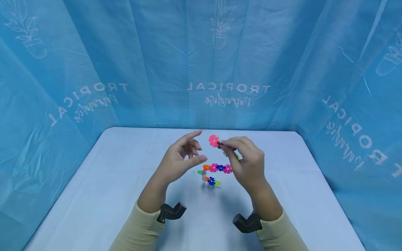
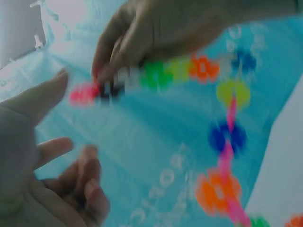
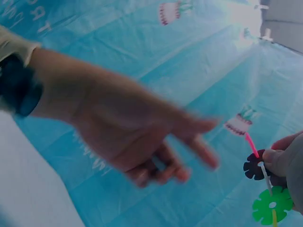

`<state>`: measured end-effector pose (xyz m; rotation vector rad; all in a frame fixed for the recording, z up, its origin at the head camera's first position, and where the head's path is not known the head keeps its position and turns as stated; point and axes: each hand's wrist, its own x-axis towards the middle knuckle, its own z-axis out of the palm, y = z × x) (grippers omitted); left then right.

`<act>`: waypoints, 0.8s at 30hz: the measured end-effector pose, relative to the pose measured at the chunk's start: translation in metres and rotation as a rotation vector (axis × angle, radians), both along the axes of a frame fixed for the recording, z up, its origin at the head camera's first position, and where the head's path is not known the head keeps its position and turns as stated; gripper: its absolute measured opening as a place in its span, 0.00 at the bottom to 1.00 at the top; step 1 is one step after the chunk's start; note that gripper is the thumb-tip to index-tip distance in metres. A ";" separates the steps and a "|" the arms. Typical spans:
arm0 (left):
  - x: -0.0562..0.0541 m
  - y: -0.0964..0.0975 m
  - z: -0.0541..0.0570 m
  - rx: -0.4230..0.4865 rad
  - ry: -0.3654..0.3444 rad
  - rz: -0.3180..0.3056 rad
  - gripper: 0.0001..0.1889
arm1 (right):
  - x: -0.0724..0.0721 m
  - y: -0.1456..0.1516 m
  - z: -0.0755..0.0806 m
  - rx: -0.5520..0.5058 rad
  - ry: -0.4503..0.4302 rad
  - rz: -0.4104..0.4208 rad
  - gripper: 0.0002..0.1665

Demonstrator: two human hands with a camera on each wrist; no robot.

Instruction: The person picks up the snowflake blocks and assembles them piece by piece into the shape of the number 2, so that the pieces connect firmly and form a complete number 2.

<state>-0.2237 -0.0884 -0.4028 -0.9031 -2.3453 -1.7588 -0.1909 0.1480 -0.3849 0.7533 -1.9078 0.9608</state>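
My right hand [image 1: 248, 161] pinches a black notched plastic disc [image 3: 252, 166] in a chain of interlocking snowflake discs [image 2: 204, 68]. A pink disc [image 1: 214, 141] sticks out at the chain's end, beyond the fingertips. Past the black disc come a white piece seen edge-on and a green disc [image 3: 272, 205]; yellow, orange, blue and pink ones follow in the left wrist view. The chain's lower part loops down below the hands in the head view. Apart from the pink disc, my left hand [image 1: 179, 156] holds nothing, its thumb and index finger spread.
A white table [image 1: 94, 195] lies under both hands. Blue curtains [image 1: 163, 69] with printed lettering and potted plants hang behind it and at both sides. Each wrist carries a black camera mount, such as the one on the left wrist [image 1: 172, 211].
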 end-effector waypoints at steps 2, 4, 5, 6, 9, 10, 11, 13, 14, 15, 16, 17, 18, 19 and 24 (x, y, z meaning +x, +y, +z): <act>-0.006 -0.003 -0.008 -0.155 -0.037 0.031 0.48 | 0.002 0.005 0.005 -0.112 -0.038 0.015 0.15; -0.013 -0.006 -0.020 -0.303 -0.110 0.016 0.53 | 0.005 0.009 0.011 -0.225 -0.075 0.051 0.16; -0.017 -0.007 -0.026 -0.348 -0.164 -0.020 0.52 | 0.007 0.010 0.014 -0.276 -0.090 0.071 0.16; -0.021 -0.009 -0.033 -0.379 -0.218 -0.062 0.51 | 0.009 0.011 0.017 -0.325 -0.106 0.093 0.16; -0.032 -0.009 -0.052 -0.363 -0.357 -0.209 0.36 | 0.013 0.013 0.023 -0.425 -0.139 0.126 0.14; -0.035 -0.010 -0.057 -0.349 -0.386 -0.251 0.30 | 0.013 0.013 0.023 -0.443 -0.146 0.127 0.14; -0.038 -0.010 -0.061 -0.336 -0.403 -0.284 0.25 | 0.013 0.014 0.023 -0.454 -0.154 0.123 0.13; -0.042 -0.012 -0.066 -0.298 -0.425 -0.322 0.18 | 0.010 0.017 0.019 -0.462 -0.177 0.110 0.13; -0.043 -0.013 -0.066 -0.276 -0.433 -0.322 0.17 | 0.008 0.018 0.017 -0.465 -0.195 0.105 0.13; -0.043 -0.015 -0.066 -0.252 -0.444 -0.314 0.19 | 0.005 0.020 0.014 -0.467 -0.216 0.101 0.13; -0.044 -0.017 -0.065 -0.225 -0.453 -0.296 0.21 | 0.002 0.023 0.011 -0.469 -0.240 0.100 0.13; -0.045 -0.019 -0.063 -0.196 -0.461 -0.272 0.23 | -0.001 0.026 0.008 -0.478 -0.271 0.099 0.12; -0.046 -0.021 -0.062 -0.166 -0.468 -0.244 0.26 | -0.004 0.028 0.005 -0.488 -0.305 0.096 0.11; -0.047 -0.023 -0.060 -0.138 -0.475 -0.212 0.28 | -0.006 0.031 0.002 -0.502 -0.339 0.093 0.10; -0.056 -0.031 -0.052 -0.118 -0.450 -0.008 0.29 | -0.016 0.041 -0.009 -0.578 -0.544 0.053 0.14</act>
